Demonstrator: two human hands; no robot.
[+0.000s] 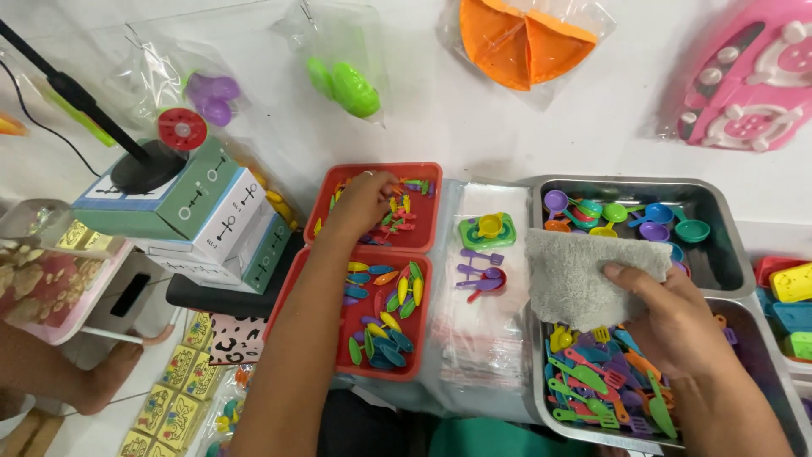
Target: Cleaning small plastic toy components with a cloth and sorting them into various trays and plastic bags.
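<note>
My left hand (359, 201) reaches into the far red tray (326, 193), its fingers closed down among small coloured toy pieces (404, 213). A second red tray (298, 269) nearer me holds several leaf-shaped toy pieces (391, 315). My right hand (668, 317) grips the edge of a grey cloth (575, 275) that lies across two metal trays. The near metal tray (541, 398) holds toy spatulas and knives (605, 385). The far metal tray (715, 199) holds toy pans and ladles (622, 218). Between the trays, toy utensils (482, 254) rest on a stack of clear plastic bags (474, 338).
Bagged toys lie on the white surface beyond: green (342, 85), purple (211, 95), orange (524, 41) and a pink toy stove (748, 80). At the left stand cardboard boxes (216, 216) with a black stand base (148, 169). More coloured toys (787, 309) sit at the right edge.
</note>
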